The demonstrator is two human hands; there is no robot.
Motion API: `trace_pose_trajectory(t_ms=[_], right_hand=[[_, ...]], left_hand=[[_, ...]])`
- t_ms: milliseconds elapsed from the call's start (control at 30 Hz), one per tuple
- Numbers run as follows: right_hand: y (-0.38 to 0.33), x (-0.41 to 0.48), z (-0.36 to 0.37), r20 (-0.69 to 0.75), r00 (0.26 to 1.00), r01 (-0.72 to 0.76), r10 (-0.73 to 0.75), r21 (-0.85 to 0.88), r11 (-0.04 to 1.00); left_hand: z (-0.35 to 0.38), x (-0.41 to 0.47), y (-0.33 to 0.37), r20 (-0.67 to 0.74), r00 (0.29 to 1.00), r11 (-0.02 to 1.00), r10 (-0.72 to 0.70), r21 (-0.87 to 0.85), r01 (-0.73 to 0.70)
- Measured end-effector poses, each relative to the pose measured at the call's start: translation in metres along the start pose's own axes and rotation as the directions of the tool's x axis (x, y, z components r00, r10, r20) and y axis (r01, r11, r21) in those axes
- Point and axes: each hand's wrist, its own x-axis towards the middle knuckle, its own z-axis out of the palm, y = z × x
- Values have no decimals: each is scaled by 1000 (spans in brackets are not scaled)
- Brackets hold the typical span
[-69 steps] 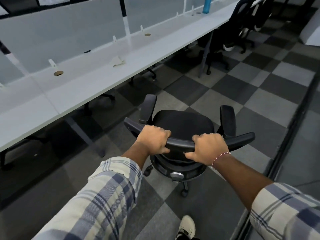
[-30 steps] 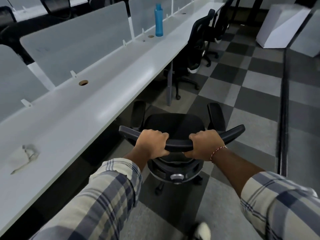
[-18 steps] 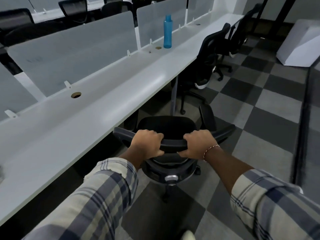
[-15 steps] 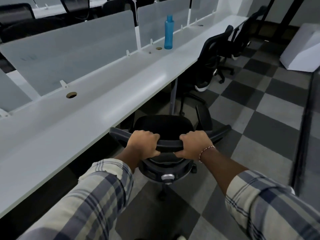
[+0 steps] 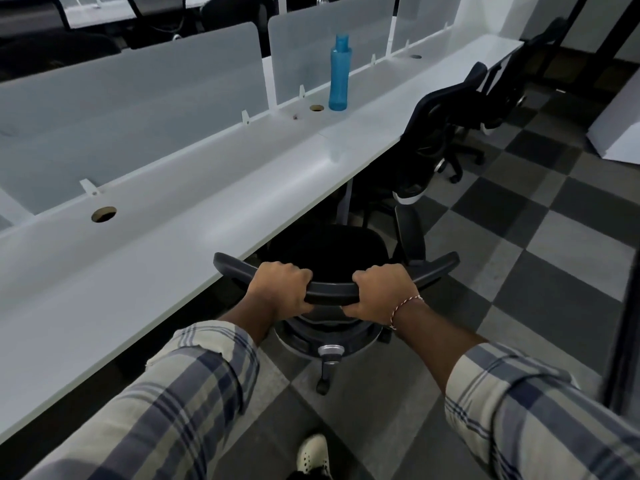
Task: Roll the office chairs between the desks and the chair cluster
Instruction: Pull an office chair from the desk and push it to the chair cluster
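Note:
A black office chair point(image 5: 329, 251) stands in front of me, its seat partly under the edge of the long white desk point(image 5: 194, 244). My left hand point(image 5: 278, 289) grips the top rail of its backrest on the left. My right hand point(image 5: 381, 289) grips the same rail a little to the right. The chair's left armrest is hidden under the desk; its right armrest point(image 5: 408, 230) shows. Its base and a caster point(image 5: 323, 384) sit on the checkered carpet.
A blue bottle point(image 5: 339, 72) stands on the desk by the frosted dividers point(image 5: 138, 109). Two more black chairs point(image 5: 436, 133) are tucked at the desk farther ahead. A white box point(image 5: 620, 129) lies at the far right. Open checkered floor point(image 5: 554, 258) lies to the right.
I have rolled the chair along the desk and in toward it; its seat now sits partly under the desk edge. The blue bottle and far chairs are closer. Both hands keep their grip.

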Motion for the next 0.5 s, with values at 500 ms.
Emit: trace_pose_trajectory(t_ms=[500], right_hand=[[68, -23, 5, 2, 974, 227, -227, 5, 974]], left_hand=[[-14, -5, 86, 49, 974, 975, -220, 6, 220]])
